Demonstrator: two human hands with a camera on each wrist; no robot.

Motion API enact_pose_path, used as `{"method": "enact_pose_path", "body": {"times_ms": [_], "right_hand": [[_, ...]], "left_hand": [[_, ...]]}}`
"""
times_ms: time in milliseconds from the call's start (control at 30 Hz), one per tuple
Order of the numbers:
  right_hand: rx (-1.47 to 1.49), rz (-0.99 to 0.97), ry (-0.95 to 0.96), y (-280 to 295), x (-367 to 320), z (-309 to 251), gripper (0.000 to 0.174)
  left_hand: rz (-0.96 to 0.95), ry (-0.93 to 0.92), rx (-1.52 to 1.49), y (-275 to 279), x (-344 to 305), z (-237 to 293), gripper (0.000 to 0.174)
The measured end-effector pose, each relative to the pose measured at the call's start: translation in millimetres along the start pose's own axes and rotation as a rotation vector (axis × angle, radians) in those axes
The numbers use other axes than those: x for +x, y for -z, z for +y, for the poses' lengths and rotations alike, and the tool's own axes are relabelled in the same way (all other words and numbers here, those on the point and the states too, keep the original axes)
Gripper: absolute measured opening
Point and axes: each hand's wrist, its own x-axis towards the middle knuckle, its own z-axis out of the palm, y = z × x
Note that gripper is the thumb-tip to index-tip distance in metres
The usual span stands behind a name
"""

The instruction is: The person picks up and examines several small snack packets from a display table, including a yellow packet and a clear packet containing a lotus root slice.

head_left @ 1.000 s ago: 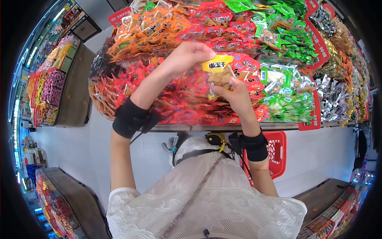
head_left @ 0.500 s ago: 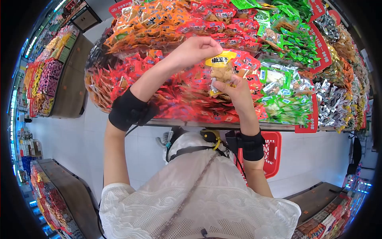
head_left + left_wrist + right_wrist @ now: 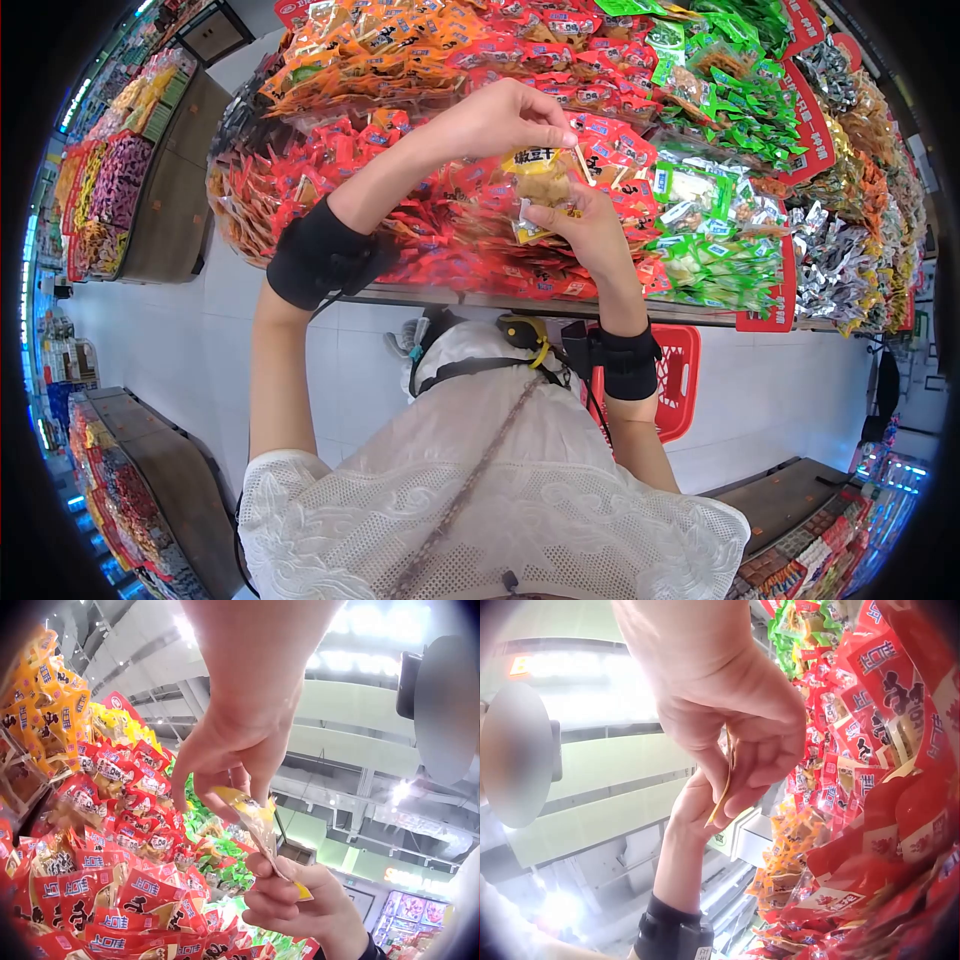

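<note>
A small clear snack packet (image 3: 540, 188) with a yellow printed top is held in front of the person over the display. The right hand (image 3: 592, 225) grips its lower part between thumb and fingers. At the upper edge the left hand (image 3: 508, 118) has its fingers bent, and the left wrist view shows its fingertips at the yellow corner of the packet (image 3: 259, 825). From the right wrist the packet (image 3: 724, 796) appears edge-on, partly hidden by the right hand's fingers. Red snack packets (image 3: 440, 225) lie heaped just below both hands.
Orange packets (image 3: 370, 50) and green packets (image 3: 735, 95) fill the back of the display, with silver ones (image 3: 830, 265) at the right. Red sign strips (image 3: 800, 125) stand between sections. A red basket (image 3: 680, 385) is on the floor; another stand (image 3: 170, 180) is at left.
The packet's yellow top has tilted and shifted slightly left, and the left hand's fingertips have moved a little right along its top. The right hand keeps its grip.
</note>
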Motion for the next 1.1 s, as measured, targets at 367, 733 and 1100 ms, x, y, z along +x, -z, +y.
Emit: {"method": "enact_pose_path", "body": {"times_ms": [367, 733, 1100], "right_hand": [[0.004, 0.005, 0.075, -7, 1, 3, 0.027], [-0.052, 0.030, 0.094, -11, 2, 2, 0.025], [-0.001, -0.017, 0.078, -10, 1, -2, 0.026]], "left_hand": [[0.161, 0.111, 0.031, -7, -4, 2, 0.024], [0.157, 0.167, 0.007, -3, -5, 1, 0.025], [0.147, 0.150, -0.020, -3, -5, 0, 0.026]]}}
